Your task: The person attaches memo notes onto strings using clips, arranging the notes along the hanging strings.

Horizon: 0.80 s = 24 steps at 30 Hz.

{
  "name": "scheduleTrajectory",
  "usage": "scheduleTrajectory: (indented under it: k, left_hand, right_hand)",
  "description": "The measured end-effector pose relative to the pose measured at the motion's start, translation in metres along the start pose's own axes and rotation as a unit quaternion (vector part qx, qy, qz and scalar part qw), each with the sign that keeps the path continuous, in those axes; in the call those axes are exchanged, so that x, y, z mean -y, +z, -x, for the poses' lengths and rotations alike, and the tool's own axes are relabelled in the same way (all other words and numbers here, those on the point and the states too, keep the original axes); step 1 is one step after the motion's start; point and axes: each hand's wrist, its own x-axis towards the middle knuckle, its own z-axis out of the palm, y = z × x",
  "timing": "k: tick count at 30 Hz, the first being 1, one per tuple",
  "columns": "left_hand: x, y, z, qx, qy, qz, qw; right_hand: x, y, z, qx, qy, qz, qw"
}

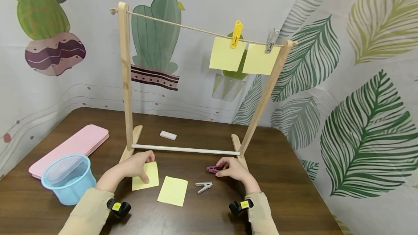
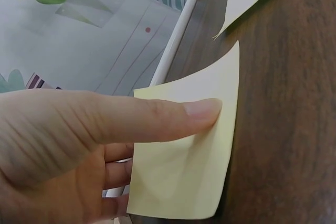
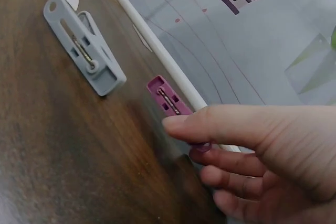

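In the head view my left hand [image 1: 135,167] pinches a yellow sticky note [image 1: 151,174] at the left of the table. Its thumb lies across the face of the note [image 2: 173,182] in the left wrist view, the other fingers behind it. My right hand [image 1: 233,169] pinches a purple clothespin [image 1: 213,169] between thumb and fingers, and the clip end [image 3: 167,98] points away from the hand. Between the hands lie a second yellow note [image 1: 173,190] and a grey clothespin [image 1: 204,187], both on the table.
A wooden frame [image 1: 125,75] carries a rope [image 1: 192,29], where a yellow clothespin [image 1: 236,33] and a grey one [image 1: 271,40] hold two notes. A white bar [image 1: 186,149] joins its feet. Nearby are a white eraser [image 1: 168,135], blue mesh basket [image 1: 66,188] and pink case [image 1: 75,144].
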Motion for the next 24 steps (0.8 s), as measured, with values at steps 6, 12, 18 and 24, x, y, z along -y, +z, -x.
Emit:
scheduleTrajectory:
  k: [6, 12, 18, 24]
  left_hand:
    - [-0.001, -0.001, -0.001, -0.002, -0.017, 0.005, 0.9998]
    - [-0.002, -0.003, 0.000, 0.000, -0.023, 0.010, 0.9997]
    - [0.000, -0.004, 0.000, 0.007, -0.032, 0.012, 0.9994]
    - [0.001, -0.005, 0.002, 0.001, -0.040, 0.037, 0.9985]
  right_hand:
    - [0.003, 0.000, 0.002, -0.025, 0.004, -0.060, 0.998]
    - [0.035, -0.006, 0.012, -0.039, 0.021, -0.093, 0.995]
    - [0.029, -0.005, 0.010, -0.061, 0.034, -0.134, 0.989]
    - [0.005, 0.000, 0.000, -0.073, 0.039, -0.157, 0.984]
